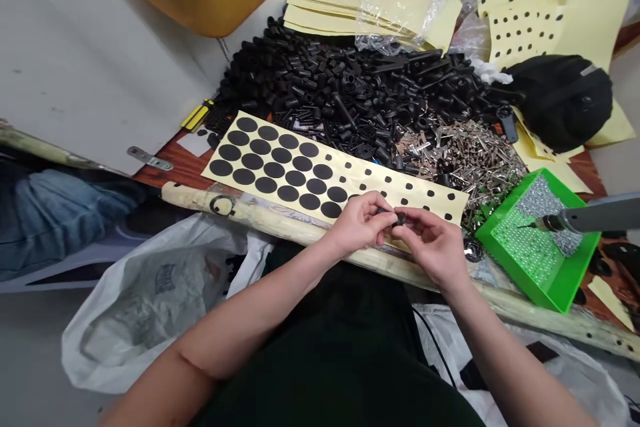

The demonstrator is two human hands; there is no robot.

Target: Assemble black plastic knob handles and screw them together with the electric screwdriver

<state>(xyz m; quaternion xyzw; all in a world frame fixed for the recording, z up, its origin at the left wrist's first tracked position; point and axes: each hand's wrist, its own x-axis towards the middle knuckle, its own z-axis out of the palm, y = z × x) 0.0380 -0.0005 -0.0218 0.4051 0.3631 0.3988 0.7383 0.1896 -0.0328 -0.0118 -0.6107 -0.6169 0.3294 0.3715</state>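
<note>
1. My left hand (356, 221) has its fingers curled in, with thumb and forefinger pressed onto a small black part (399, 217).
2. My right hand (434, 245) meets it from the other side. Its fingers pinch the same part, so the fingertips of both hands touch around it.
3. I hold the part just above the worn table edge (280, 225), at the near border of the yellow sheet (350, 177) with its black discs.
4. To my right, a green tray (555, 287) sits near my right hand, and a power screwdriver (595, 213) reaches over it.
5. Beyond the sheet, a pile of black parts (345, 83) and a heap of metal pieces (473, 153) crowd the table.
6. The freest room is toward my lap, where a white plastic bag (150, 293) lies under my left forearm.
7. The part is dark and small. My fingertips hide most of it, so I cannot tell its exact shape.
</note>
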